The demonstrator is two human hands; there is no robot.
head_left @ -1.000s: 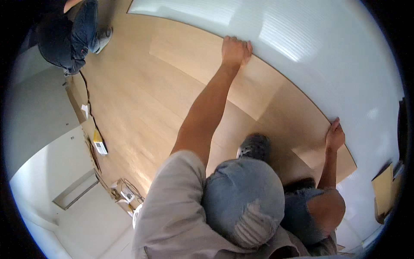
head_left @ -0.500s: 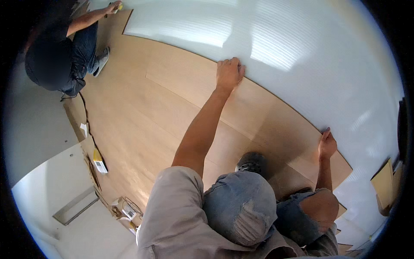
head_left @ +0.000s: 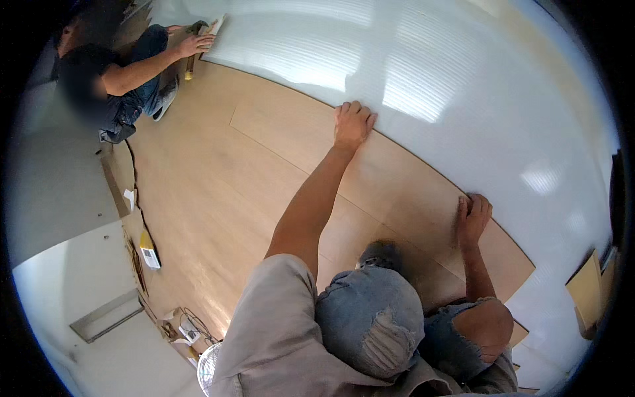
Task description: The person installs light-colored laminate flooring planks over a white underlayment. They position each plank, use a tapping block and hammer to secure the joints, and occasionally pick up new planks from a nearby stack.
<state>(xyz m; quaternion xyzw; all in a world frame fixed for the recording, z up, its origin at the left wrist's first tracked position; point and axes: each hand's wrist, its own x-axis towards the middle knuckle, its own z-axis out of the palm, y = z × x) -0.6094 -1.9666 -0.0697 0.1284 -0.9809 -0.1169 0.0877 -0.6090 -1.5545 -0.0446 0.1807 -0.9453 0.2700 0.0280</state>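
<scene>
Along the outer edge of the laid wood-look floor runs a long light-brown floor plank [head_left: 410, 172]. My left hand [head_left: 354, 124] grips its far edge, fingers curled over the rim. Farther right, my right hand [head_left: 474, 218] is on the same plank near its right end, with the fingers bent over the edge and the thumb on top. Beyond the edge lies shiny pale underlay sheeting [head_left: 423, 73] with fine ribs. My shoe [head_left: 380, 255] rests on the laid planks behind it.
At the upper left a co-worker crouches, a hand [head_left: 196, 45] at a pale flat piece [head_left: 217, 25] by the plank's far end, beside what looks like a hammer [head_left: 190, 66]. A yellow-and-white box [head_left: 149, 251] lies by the wall; cardboard pieces [head_left: 585, 288] are at right.
My right hand has slid left along the plank's edge, and its fingers now bend over it. The co-worker's arm has reached right, to the plank's end. My left hand stays on the edge.
</scene>
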